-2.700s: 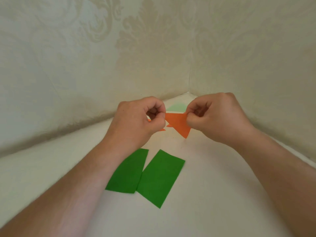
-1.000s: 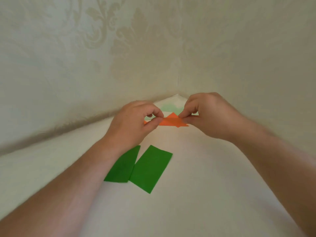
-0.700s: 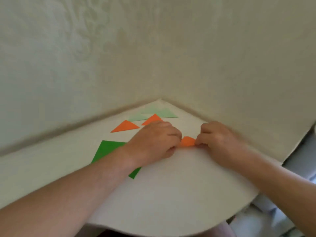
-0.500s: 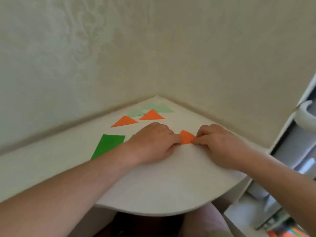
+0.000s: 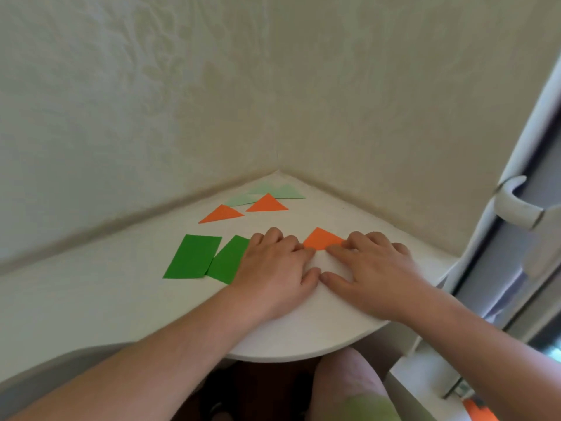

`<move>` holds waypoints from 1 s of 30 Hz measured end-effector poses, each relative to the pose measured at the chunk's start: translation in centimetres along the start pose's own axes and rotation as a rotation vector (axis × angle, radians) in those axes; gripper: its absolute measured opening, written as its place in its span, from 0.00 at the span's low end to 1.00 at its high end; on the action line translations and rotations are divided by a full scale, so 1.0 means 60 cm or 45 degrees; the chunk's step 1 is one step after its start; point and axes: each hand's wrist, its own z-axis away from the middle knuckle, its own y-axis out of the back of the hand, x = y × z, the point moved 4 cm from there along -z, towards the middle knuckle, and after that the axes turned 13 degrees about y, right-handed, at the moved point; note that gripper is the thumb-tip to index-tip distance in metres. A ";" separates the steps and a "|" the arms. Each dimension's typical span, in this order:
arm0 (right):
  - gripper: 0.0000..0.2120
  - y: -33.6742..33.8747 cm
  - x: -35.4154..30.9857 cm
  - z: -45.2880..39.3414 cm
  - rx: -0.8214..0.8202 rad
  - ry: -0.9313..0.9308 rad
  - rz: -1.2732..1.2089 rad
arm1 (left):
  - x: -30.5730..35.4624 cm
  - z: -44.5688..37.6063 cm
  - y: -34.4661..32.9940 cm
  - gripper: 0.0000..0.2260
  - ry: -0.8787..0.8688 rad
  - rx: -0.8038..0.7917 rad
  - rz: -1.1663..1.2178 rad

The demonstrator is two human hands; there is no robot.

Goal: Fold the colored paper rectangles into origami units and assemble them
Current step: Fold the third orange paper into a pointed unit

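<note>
Head view is showing the left hand (image 5: 274, 268) and right hand (image 5: 368, 268) lying spread on the white worktop (image 5: 303, 338), fingertips pressing the folded orange paper (image 5: 321, 238) between them, green rectangles (image 5: 194, 256) lying left, orange triangles (image 5: 223, 213) lying farther back.

Both my hands flat on table (image 5: 303, 335): left hand (image 5: 274, 270), right hand (image 5: 368, 273) pressing orange fold (image 5: 321, 239); green rectangles (image 5: 194, 256) left.

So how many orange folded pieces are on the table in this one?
3. One orange triangle lies toward the back, a second just right of it nearer the corner, and a third orange piece is pressed flat between both hands, partly covered. Others could be hidden under the hands.
</note>
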 end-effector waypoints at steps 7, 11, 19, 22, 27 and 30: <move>0.33 -0.003 -0.011 0.003 0.024 -0.031 0.097 | 0.018 0.011 0.006 0.20 -0.031 0.138 -0.122; 0.32 -0.002 -0.013 0.003 0.026 -0.051 0.101 | 0.022 0.018 0.005 0.20 0.019 0.117 -0.138; 0.32 0.002 -0.013 -0.004 -0.039 -0.057 0.120 | 0.023 0.010 0.010 0.20 0.080 0.047 -0.084; 0.32 0.006 -0.009 -0.006 -0.061 -0.049 0.123 | 0.018 0.007 0.010 0.21 0.073 0.033 -0.080; 0.33 0.003 -0.002 0.000 -0.014 -0.042 0.101 | 0.016 0.022 -0.001 0.22 0.082 0.043 -0.040; 0.33 -0.001 -0.002 0.002 0.034 -0.051 0.055 | 0.010 0.021 -0.006 0.23 0.131 0.040 0.004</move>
